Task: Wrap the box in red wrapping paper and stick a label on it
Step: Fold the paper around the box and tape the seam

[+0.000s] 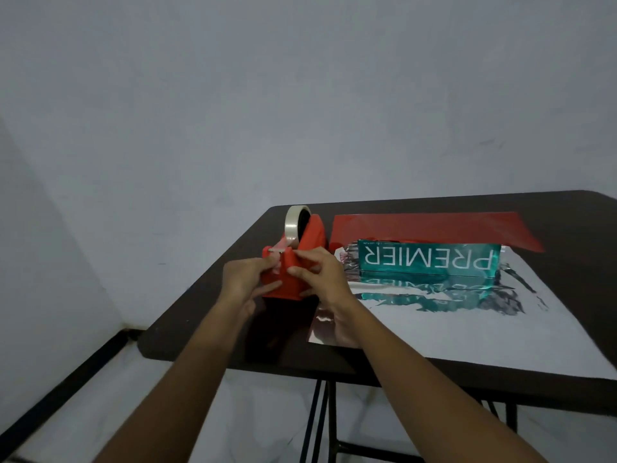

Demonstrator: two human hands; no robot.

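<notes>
My left hand (245, 279) and right hand (320, 274) both rest on the red tape dispenser (290, 262) near the counter's (207, 315) left edge; left grip pinches the tape end, right fingers half-curled on its body. Just right: the teal box (429, 257) on silver-backed wrapping paper (467, 332), with bare paper toward me.

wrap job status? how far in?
Done: the teal box sits on the wrapping sheet, silver side up, red far edge folded up behind it. In hand: both hands, left hand and right hand, at the red tape dispenser, apparently pulling tape. Left: closing, taping and labelling; no label visible.
</notes>
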